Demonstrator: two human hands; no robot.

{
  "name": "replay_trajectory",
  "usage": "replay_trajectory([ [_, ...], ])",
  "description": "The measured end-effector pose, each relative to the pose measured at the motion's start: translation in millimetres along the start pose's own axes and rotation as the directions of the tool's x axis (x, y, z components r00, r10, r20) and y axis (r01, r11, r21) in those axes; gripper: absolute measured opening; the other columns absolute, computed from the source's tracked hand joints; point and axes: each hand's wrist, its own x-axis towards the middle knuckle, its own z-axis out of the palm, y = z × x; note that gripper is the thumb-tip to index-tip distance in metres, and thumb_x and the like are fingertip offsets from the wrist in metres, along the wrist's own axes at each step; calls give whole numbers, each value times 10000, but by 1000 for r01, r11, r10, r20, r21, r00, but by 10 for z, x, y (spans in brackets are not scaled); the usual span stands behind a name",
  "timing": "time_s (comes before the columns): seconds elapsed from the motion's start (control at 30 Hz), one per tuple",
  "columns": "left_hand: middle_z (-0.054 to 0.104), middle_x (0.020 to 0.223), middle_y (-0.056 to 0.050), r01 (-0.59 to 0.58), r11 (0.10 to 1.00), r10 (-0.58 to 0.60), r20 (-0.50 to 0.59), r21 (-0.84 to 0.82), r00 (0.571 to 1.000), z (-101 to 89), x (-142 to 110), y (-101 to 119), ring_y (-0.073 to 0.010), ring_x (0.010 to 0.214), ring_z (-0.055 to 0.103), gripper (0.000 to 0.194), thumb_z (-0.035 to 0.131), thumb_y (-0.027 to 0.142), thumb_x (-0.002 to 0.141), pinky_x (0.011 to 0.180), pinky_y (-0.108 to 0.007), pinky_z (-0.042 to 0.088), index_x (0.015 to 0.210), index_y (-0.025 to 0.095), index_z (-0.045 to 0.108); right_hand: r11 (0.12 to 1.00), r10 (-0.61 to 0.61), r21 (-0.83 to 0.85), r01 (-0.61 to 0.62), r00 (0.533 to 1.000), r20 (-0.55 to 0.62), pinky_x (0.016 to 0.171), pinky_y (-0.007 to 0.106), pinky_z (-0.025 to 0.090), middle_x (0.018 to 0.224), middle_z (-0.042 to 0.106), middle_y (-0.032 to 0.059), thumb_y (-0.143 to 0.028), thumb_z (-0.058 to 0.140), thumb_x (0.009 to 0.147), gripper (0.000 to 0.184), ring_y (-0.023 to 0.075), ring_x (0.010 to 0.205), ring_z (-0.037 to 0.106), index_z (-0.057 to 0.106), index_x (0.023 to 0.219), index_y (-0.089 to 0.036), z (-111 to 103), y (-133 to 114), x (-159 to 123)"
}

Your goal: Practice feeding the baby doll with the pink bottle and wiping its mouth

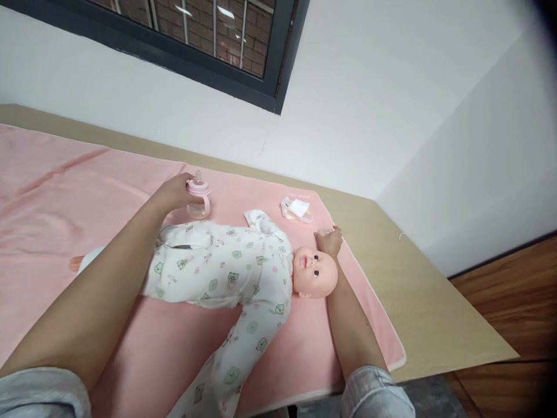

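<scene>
A baby doll [314, 271] in a white printed sleepsuit [226, 267] lies on its back on a pink blanket [65, 191], head to the right. My left hand [174, 190] reaches over the doll's body and grips a small pink baby bottle [198, 198] standing upright on the blanket. My right hand [329, 241] rests just beyond the doll's head, fingers curled against the blanket; whether it holds anything is hidden.
A crumpled clear wrapper with a white pad [297, 210] lies near the blanket's far right corner. The blanket covers a beige table [418, 290] set against a white wall, under a dark-framed window [209, 40]. Wooden floor [517, 302] lies to the right.
</scene>
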Motion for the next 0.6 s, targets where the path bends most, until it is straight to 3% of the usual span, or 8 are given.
replay_trajectory([
  [0.07,689,825,-70,156,987,-156,-7,24,988,-54,52,178,-235,842,674,763,574,550,666,620,-284,352,1111,-68,522,999,2,40,-2,1000,6,1041,449,411,1270,573,203,-345,741,639,766,347,1212,531,463,1318,-125,-10,7,11],
  [0.13,676,1040,-139,392,920,-392,-4,-4,920,-116,103,455,-278,952,654,881,638,510,614,671,-313,427,1263,-61,468,995,-4,99,2,1000,11,1006,425,440,1237,603,176,-355,718,651,735,318,1158,568,462,1306,-138,-17,25,29],
  [0.27,639,1198,-108,487,837,-503,0,-249,864,-180,187,1093,-240,1050,621,705,683,342,659,849,-322,512,1289,69,526,969,-12,246,9,1000,12,972,403,464,1195,630,136,-421,670,690,683,270,1084,611,468,1289,-162,-21,49,54],
  [0.37,655,1172,-83,425,816,-463,-1,-391,887,-129,223,1417,-233,1038,633,642,679,275,664,890,-316,526,1267,87,562,920,-70,387,68,998,-10,989,404,458,1229,610,134,-441,675,692,689,244,1074,610,481,1294,-165,-45,-10,59],
  [0.47,684,1131,-47,350,828,-401,-27,-439,915,-43,232,1586,-237,1029,649,615,692,252,624,926,-311,526,1223,133,622,839,-174,516,174,983,-49,977,390,473,1242,593,127,-451,691,686,706,215,1054,607,491,1303,-171,-142,-184,55],
  [0.6,697,1133,-17,297,855,-338,-22,-424,941,9,208,1753,-253,1065,652,622,684,251,603,958,-310,519,1221,186,654,703,-266,692,167,963,38,941,370,512,1216,615,100,-444,741,651,720,187,1005,630,506,1288,-201,-425,-557,-29],
])
